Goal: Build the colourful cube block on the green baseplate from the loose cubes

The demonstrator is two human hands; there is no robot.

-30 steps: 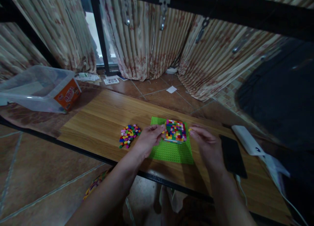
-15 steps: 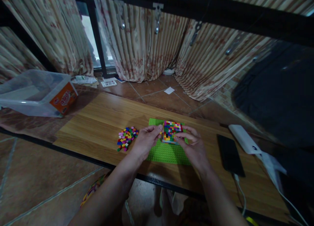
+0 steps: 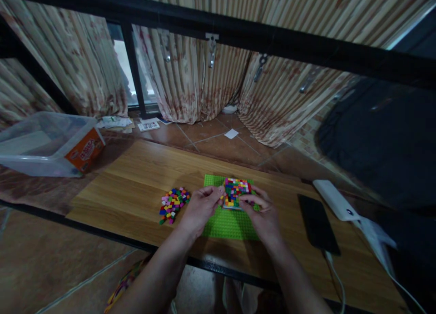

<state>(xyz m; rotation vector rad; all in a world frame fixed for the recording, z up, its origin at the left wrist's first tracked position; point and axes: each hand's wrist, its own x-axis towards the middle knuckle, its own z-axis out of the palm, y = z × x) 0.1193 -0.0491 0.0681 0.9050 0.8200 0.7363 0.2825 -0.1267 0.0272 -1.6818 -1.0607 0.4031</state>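
A block of small multicoloured toy bricks (image 3: pixel 235 191) stands on a green studded baseplate (image 3: pixel 221 225). At its left edge my left hand (image 3: pixel 200 209) is closed in a pinch, with a tiny yellow brick (image 3: pixel 222 197) showing at the fingertips. My right hand (image 3: pixel 264 214) is closed around the block's right side. Its thumb and index finger meet over the brick face, and the other fingers curl behind. What lies directly under those fingertips is hidden. Left of the baseplate, a loose pile of small coloured bricks (image 3: pixel 174 204) lies on the wooden table (image 3: pixel 136 186).
A clear plastic bin (image 3: pixel 44 146) with an orange label stands at the far left. On the right lie a black phone (image 3: pixel 316 223) with a white cable and a white power strip (image 3: pixel 334 200). A black bar (image 3: pixel 238 27) crosses before striped curtains.
The camera view has tilted up a little, so the table sits lower in the picture. Both hands stay at the block, with only slight finger movement.
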